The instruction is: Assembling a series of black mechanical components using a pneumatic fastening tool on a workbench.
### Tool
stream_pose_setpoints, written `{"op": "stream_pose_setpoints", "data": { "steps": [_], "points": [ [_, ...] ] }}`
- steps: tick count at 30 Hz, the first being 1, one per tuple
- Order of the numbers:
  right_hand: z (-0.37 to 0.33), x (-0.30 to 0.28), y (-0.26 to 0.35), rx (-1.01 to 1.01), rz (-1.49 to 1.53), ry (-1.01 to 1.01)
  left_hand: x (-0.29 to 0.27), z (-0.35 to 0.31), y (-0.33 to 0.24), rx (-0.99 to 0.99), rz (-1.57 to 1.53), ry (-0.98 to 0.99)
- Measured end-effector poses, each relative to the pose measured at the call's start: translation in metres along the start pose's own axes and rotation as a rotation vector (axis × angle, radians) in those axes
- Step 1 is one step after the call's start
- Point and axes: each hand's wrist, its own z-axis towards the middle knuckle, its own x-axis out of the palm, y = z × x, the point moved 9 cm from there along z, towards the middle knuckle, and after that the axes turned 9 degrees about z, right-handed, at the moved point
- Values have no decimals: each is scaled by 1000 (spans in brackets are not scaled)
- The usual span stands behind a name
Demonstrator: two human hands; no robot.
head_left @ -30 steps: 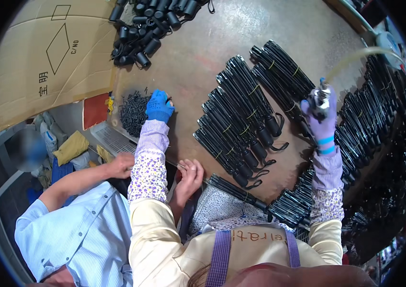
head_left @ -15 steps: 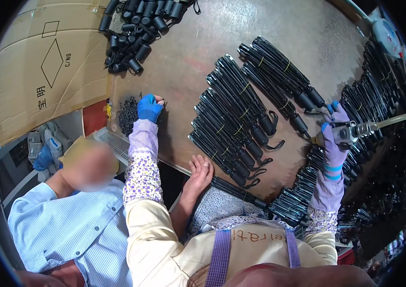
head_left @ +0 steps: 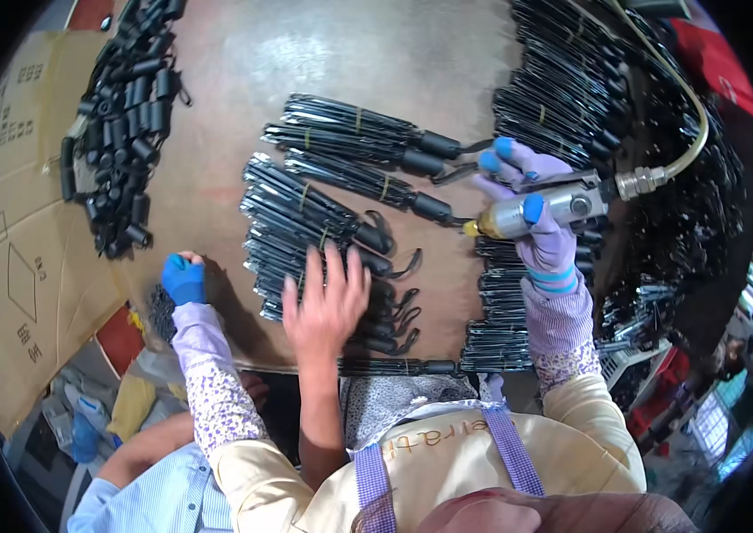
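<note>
My right hand [head_left: 536, 209], in a purple glove with blue fingertips, grips a silver pneumatic driver [head_left: 563, 206]. Its brass tip [head_left: 470, 228] points left at the end of a bundle of black handled rods [head_left: 368, 182]. My left hand [head_left: 183, 277], in a blue glove, is curled into a small heap of tiny black parts [head_left: 162, 313] at the table's near left edge. Between my arms, a co-worker's bare hand [head_left: 328, 298] lies flat, fingers spread, on the middle stack of black rod bundles [head_left: 305, 222].
Loose black cylindrical grips [head_left: 119, 133] are piled at the far left of the brown table [head_left: 217, 98]. More rod bundles [head_left: 572, 89] are stacked along the right, under the driver's air hose [head_left: 692, 107]. A cardboard box [head_left: 12, 266] stands left. The co-worker's blue shirt [head_left: 146, 502] is at lower left.
My right hand has swung the driver left, over the table toward the middle bundles. The co-worker's bare hand has slid forward onto the middle stack. My left hand stays at the small-parts heap.
</note>
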Motion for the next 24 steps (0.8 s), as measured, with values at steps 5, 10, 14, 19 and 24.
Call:
{"op": "stream_pose_setpoints", "data": {
  "steps": [5, 10, 14, 19, 24],
  "points": [
    [-2, -15, -16, 40, -73, 39, -64, 25, -239, 148, -1172, 240],
    [-13, 10, -29, -125, -343, -21, -44, -46, -385, 461, -1000, 655],
    [-16, 32, -45, -112, -394, 2, -3, -90, -389, 709, -810, 627],
    [-15, 39, -62, -138, -413, 65, -2, -100, -378, 804, -762, 542],
    [-8, 48, -77, -169, -295, 87, -10, -101, -381, 863, -670, 505]
  ]
}}
